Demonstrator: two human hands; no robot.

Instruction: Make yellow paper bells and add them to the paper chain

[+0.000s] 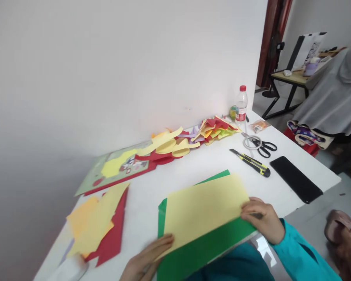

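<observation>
A pale yellow sheet of paper [204, 207] lies over a larger green sheet [204, 248] near the table's front edge. My left hand [149, 255] pinches the yellow sheet at its lower left corner, its thumb partly hidden. At the right edge, my right hand [263, 218] grips the same sheet, fingers on top. Green shows along the front, at the left and behind the yellow paper. Beyond my right hand lie a yellow-and-black utility knife [251, 162] and a black phone-like slab [296, 178].
Black-handled scissors [265, 147] and a tape roll [252, 142] lie at the right. A bottle [241, 103] stands by the wall. Coloured paper scraps [175, 146] line the back; more paper pieces [117, 234] lie left, near a blurred white object [70, 268].
</observation>
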